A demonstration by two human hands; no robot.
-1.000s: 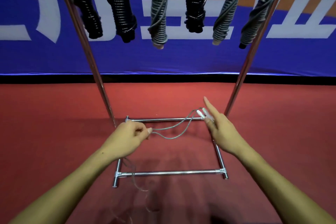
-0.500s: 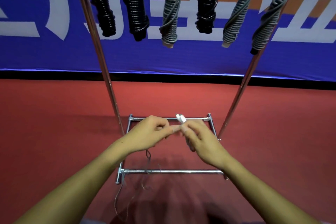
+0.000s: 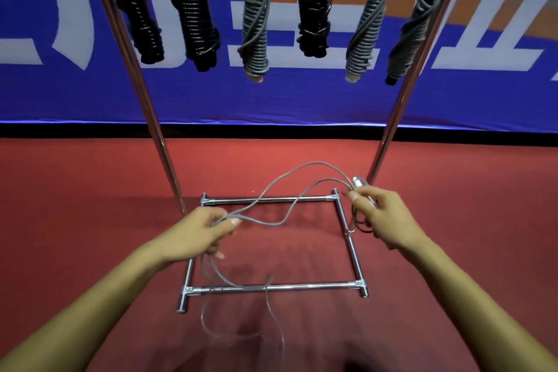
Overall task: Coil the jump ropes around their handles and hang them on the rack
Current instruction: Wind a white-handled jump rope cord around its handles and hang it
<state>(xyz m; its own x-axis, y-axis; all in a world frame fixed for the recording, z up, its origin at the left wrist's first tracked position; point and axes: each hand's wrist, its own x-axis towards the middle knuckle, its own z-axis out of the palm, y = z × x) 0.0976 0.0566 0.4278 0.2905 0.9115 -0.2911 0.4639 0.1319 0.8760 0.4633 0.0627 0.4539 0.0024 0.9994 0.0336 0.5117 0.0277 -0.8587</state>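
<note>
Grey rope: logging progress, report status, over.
Left hand pinches grey rope; right hand grips its handles. Rope uncoiled. Six coiled ropes already hung. Nothing blocking.

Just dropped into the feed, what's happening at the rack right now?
A person is winding a grey jump rope. The right hand grips its pale handles with some cord gathered round them; the left hand pinches the cord, and loose loops trail down over the rack's base frame. Six coiled ropes already hang from the rack above, three black and three grey. This one is not yet hung.
</note>
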